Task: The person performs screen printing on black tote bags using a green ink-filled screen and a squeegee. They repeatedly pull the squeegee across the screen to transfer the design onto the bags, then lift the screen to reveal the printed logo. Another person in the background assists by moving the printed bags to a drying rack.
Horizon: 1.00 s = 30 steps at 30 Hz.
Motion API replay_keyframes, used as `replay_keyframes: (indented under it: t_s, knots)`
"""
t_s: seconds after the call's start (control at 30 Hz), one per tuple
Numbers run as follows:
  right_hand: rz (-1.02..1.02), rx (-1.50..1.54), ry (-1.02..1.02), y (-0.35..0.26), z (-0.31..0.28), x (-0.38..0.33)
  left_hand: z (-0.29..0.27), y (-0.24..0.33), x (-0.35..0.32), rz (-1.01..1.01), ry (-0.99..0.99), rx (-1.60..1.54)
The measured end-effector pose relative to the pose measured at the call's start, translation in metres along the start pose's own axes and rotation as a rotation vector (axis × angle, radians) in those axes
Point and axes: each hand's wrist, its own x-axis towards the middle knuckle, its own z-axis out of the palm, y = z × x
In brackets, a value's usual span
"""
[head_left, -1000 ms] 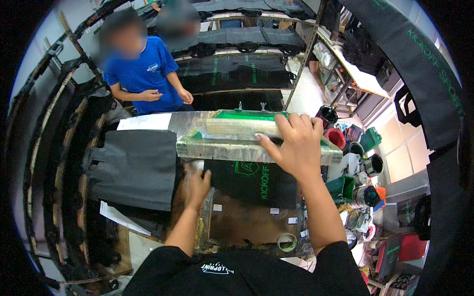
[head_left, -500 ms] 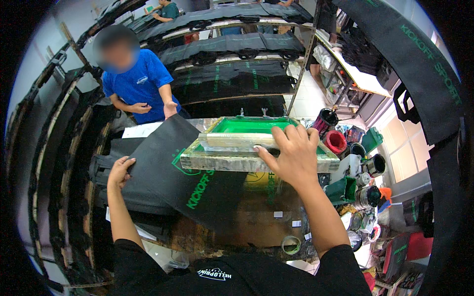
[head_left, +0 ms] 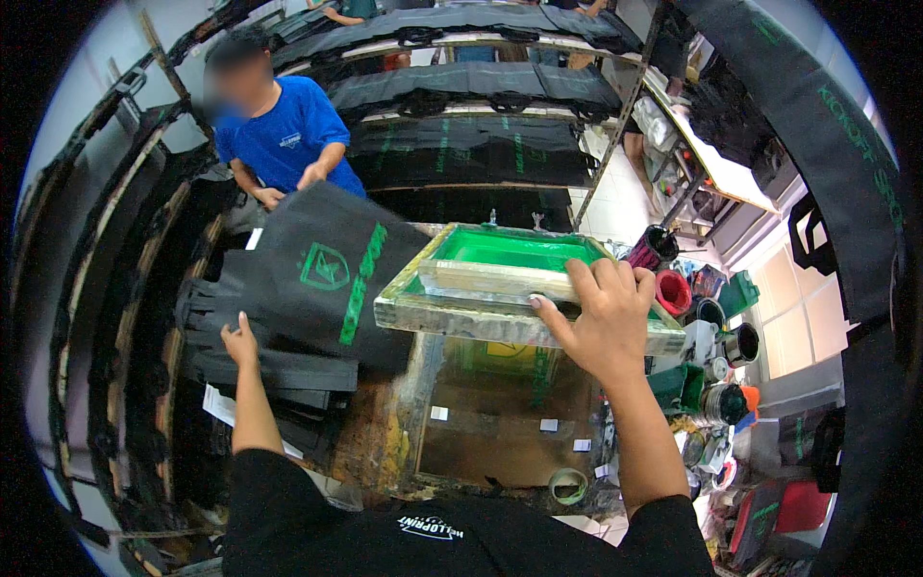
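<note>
My right hand (head_left: pixel 601 313) grips the near edge of a wooden printing screen frame (head_left: pixel 452 313) that is tilted up, its mesh coated in green ink (head_left: pixel 505 252). My left hand (head_left: pixel 238 341) holds the near edge of a black fabric piece (head_left: pixel 322 279) with a green printed shield and lettering, lifted to the left of the frame. A person in a blue shirt (head_left: pixel 288 139) across the table holds the far edge of the same fabric. Under the raised frame lies the brown, stained printing board (head_left: pixel 500 413).
A stack of black fabric pieces (head_left: pixel 231 370) lies at the left. Ink pots and cans (head_left: pixel 716 327) crowd the right side. A tape roll (head_left: pixel 568 486) sits at the board's near edge. Long tables draped in black cloth (head_left: pixel 461 144) stretch behind.
The screen frame has been lifted up from the board. My left hand moved left and pulled the printed black fabric out and up, and the person in blue took its far edge.
</note>
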Motion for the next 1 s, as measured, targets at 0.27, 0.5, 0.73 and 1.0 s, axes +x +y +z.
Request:
replay_keyframes:
  t_s: [0.27, 0.5, 0.73, 1.0]
  knots:
    - [-0.059, 0.017, 0.100, -0.006, 0.009, -0.010, -0.087, -0.012, -0.175, 0.905, -0.510, 0.689]
    - [-0.044, 0.006, 0.090, -0.006, 0.005, -0.012, -0.084, -0.007, -0.182, 0.813, -0.606, 0.779]
    - [-0.052, 0.028, 0.094, -0.009, 0.009, -0.023, -0.081, -0.007, -0.160, 0.603, -0.633, 0.711]
    - [-0.059, -0.007, 0.133, -0.001, 0.005, -0.001, -0.058, 0.070, -0.179, 1.363, -0.634, 0.514]
